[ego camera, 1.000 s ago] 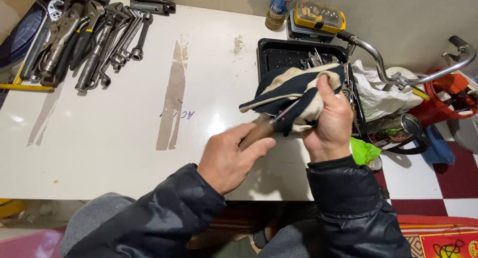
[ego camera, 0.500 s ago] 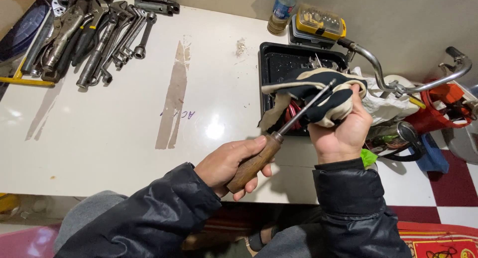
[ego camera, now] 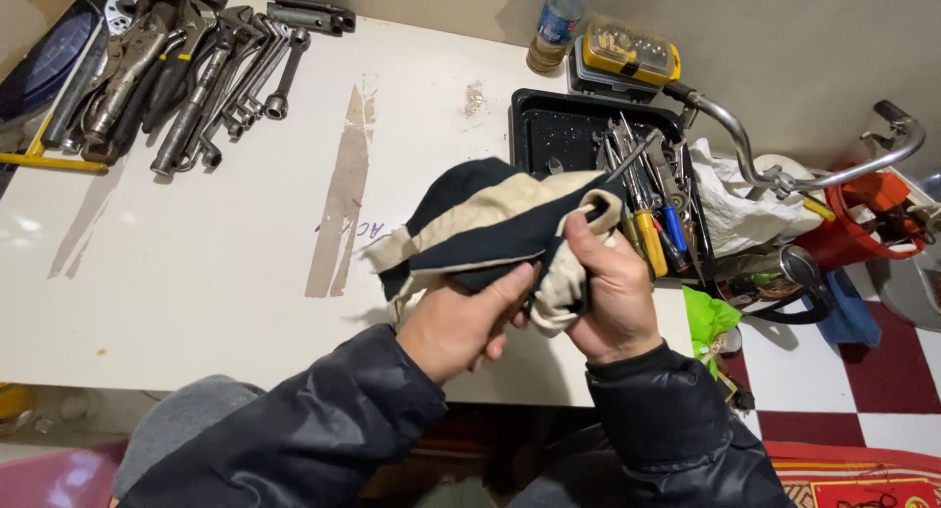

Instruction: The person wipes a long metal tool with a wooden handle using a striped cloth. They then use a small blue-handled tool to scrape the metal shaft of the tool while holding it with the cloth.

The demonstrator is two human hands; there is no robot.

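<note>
Two hands bunched around a black-and-cream cloth, left hand and right hand both gripping it, above a white table, black tool tray just beyond.

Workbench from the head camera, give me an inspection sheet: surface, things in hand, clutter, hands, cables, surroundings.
Surface: white table with a brown streak and scuffs.
Job's things: black and beige cloth, bunched over whatever it wraps; contents hidden.
Clutter: wrenches and pliers at far left; black tray with screwdrivers; yellow bit case; bottle.
Hands: left hand and right hand both grip the cloth.
Cables: nothing seen.
Surroundings: bicycle handlebar, red container, checkered floor.
</note>
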